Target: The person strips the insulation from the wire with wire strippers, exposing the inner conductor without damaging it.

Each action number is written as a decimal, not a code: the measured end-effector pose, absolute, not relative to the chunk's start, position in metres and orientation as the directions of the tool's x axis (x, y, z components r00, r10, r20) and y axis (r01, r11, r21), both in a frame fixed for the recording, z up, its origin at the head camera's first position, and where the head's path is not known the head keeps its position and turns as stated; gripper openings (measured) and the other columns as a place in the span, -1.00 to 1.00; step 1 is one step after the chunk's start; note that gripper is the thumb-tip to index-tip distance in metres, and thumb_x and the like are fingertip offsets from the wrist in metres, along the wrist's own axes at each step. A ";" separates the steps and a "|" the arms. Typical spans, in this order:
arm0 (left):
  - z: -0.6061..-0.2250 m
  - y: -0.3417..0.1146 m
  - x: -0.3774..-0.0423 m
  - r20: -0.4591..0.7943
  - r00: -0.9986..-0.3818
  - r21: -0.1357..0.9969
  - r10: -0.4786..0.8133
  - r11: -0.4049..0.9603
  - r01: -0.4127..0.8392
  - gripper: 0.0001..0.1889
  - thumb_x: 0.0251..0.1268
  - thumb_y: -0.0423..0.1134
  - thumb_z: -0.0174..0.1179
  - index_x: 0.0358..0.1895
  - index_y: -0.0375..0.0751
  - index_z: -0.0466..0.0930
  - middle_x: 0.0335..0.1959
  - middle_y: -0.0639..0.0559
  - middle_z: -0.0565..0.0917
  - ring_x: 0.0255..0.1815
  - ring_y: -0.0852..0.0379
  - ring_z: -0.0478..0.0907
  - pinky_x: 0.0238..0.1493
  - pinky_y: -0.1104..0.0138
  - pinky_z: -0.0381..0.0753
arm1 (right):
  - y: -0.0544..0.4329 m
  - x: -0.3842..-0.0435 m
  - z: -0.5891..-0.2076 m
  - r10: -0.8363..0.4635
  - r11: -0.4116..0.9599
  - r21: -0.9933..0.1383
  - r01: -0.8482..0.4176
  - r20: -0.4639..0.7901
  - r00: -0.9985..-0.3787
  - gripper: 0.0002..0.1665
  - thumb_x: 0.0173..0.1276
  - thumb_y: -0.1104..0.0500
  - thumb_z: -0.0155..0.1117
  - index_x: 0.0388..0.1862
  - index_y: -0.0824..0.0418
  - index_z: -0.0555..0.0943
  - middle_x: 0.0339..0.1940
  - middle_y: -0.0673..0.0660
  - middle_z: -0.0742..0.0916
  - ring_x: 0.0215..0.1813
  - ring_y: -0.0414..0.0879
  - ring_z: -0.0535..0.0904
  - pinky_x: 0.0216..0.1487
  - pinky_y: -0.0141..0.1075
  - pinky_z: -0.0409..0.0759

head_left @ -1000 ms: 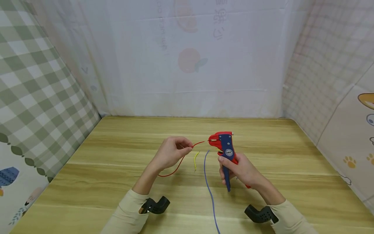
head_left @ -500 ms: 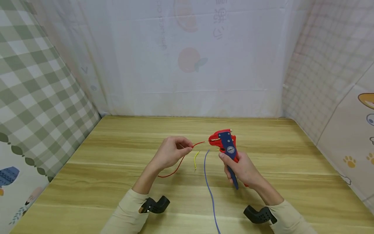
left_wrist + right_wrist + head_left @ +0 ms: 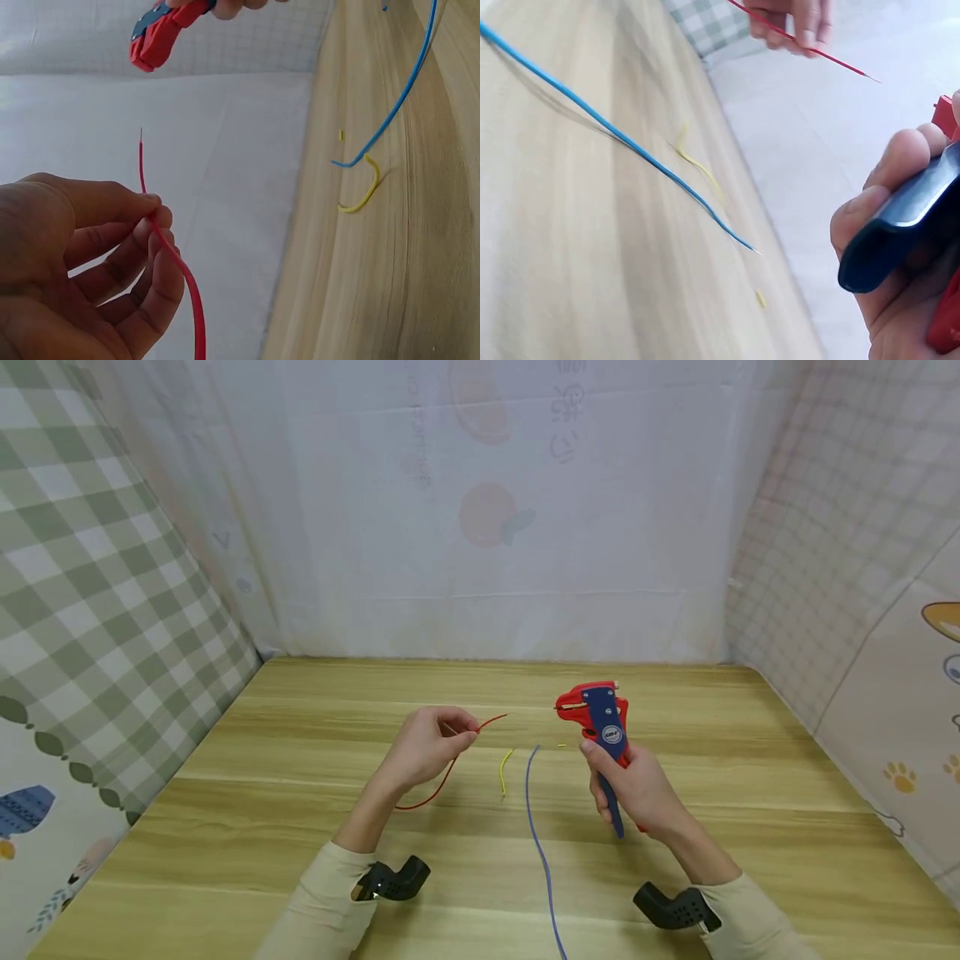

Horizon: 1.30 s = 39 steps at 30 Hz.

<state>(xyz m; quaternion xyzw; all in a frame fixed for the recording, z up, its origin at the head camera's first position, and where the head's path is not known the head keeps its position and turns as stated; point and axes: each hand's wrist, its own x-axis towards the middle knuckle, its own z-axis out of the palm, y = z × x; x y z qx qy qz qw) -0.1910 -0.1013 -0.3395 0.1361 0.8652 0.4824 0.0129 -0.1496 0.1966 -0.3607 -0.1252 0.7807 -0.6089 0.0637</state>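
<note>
Between thumb and fingertips my left hand (image 3: 427,747) pinches a red wire (image 3: 193,292) a little short of its end. Bare metal shows at the wire's tip (image 3: 141,135) in the left wrist view. My right hand (image 3: 637,785) grips a red and blue wire stripper (image 3: 602,718) by its handles, its nose pointing left toward the red wire with a gap between them. On the table below lie a blue wire (image 3: 542,860) with a bared end, a short curved yellow wire (image 3: 502,772) and a tiny yellow piece (image 3: 562,745).
The wooden table (image 3: 337,693) runs back to a white sheet (image 3: 360,568). Green checked cloth (image 3: 97,543) hangs at the left, and a patterned white sheet (image 3: 847,610) at the right. Each wrist carries a black camera mount (image 3: 401,878).
The stripper has moved right and slightly up in my right hand, while my left hand has shifted a little left with the red wire. The gap between them has widened.
</note>
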 end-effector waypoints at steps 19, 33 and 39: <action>-0.390 -0.110 -0.215 -0.144 -0.964 0.916 0.225 0.399 -0.044 -0.72 0.35 -0.51 0.26 0.10 -0.42 0.70 -0.38 -0.11 0.71 -0.53 0.16 0.63 -0.40 0.34 0.73 | 0.227 -0.167 -0.364 -0.373 0.494 -0.844 0.209 -0.423 -0.826 -0.37 0.69 -0.19 0.07 -0.08 0.43 0.53 -0.50 0.19 0.76 -0.51 0.02 0.75 -0.37 -0.09 0.80; -0.398 -0.103 -0.222 -0.142 -0.961 0.892 0.237 0.452 -0.021 -0.66 0.35 -0.53 0.26 0.18 -0.43 0.67 -0.31 -0.16 0.77 -0.59 0.21 0.63 -0.45 0.35 0.74 | 0.252 -0.163 -0.338 -0.197 0.671 -0.728 0.139 -0.355 -0.914 -0.32 0.75 -0.23 -0.17 0.01 0.40 0.48 -0.53 0.12 0.60 -0.53 -0.05 0.58 -0.47 -0.15 0.63; -0.399 -0.103 -0.220 -0.134 -0.965 0.865 0.224 0.502 -0.003 -0.66 0.30 -0.54 0.25 0.14 -0.41 0.69 -0.39 -0.11 0.77 -0.63 0.22 0.60 -0.52 0.38 0.69 | 0.262 -0.165 -0.344 -0.063 0.924 -0.378 0.049 -0.277 -0.959 -0.39 0.65 -0.29 -0.04 -0.42 0.14 0.47 -0.60 0.01 0.43 -0.56 -0.10 0.35 -0.51 -0.24 0.31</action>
